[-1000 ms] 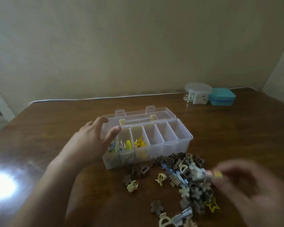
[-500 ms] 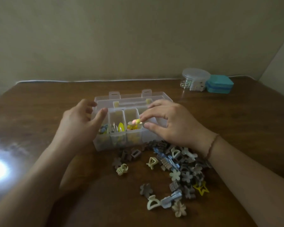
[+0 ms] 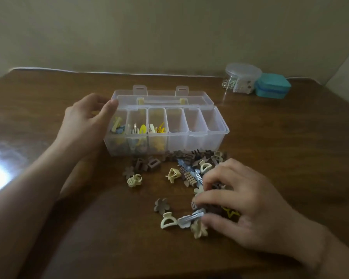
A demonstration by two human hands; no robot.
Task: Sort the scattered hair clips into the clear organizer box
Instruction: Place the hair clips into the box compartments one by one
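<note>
While the left hand gripped the organizer box at its left end, the right hand, fingers curled, was picking among the hair clips at the table's near edge; whether it held one, I couldn't tell. Next, I'd judge: lift one out and match its compartment.

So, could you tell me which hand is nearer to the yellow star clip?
Right. The right hand reaches into the clip pile, its fingers right beside the yellow star clip. The left hand is far off, holding the organizer box's left end.

Head-worn view, looking forward and down (close), over table
</note>
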